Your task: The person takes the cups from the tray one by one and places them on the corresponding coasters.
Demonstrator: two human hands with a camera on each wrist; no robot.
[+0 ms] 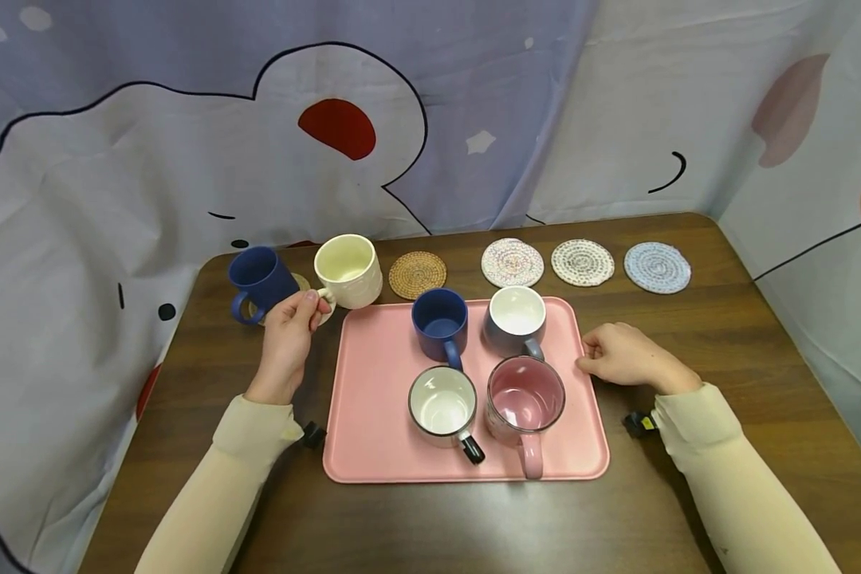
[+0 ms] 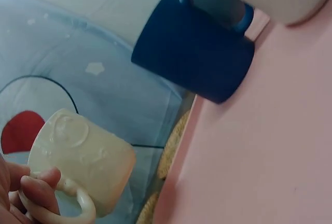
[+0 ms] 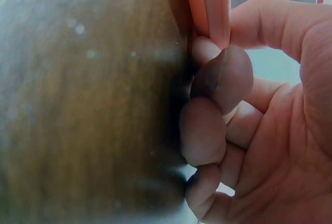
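My left hand (image 1: 289, 339) pinches the handle of a cream mug (image 1: 349, 275) at the tray's back left corner. In the left wrist view this mug (image 2: 85, 159) has a raised pattern on its side and appears held up above the coasters. At the right side of a pink tray (image 1: 376, 399), my right hand (image 1: 633, 355) grips the rim between thumb and curled fingers, seen closely in the right wrist view. On the tray stand a blue mug (image 1: 430, 328), a grey mug (image 1: 505, 335), a white mug with a black handle (image 1: 441, 406) and a pink mug (image 1: 505, 422).
Another blue mug (image 1: 264, 275) stands on a coaster at the back left. Along the back lie a brown woven coaster (image 1: 418, 275), a pinkish one (image 1: 513, 262), a speckled one (image 1: 583, 262) and a pale blue one (image 1: 657, 267). A patterned curtain (image 1: 466, 112) hangs behind the wooden table (image 1: 746, 383).
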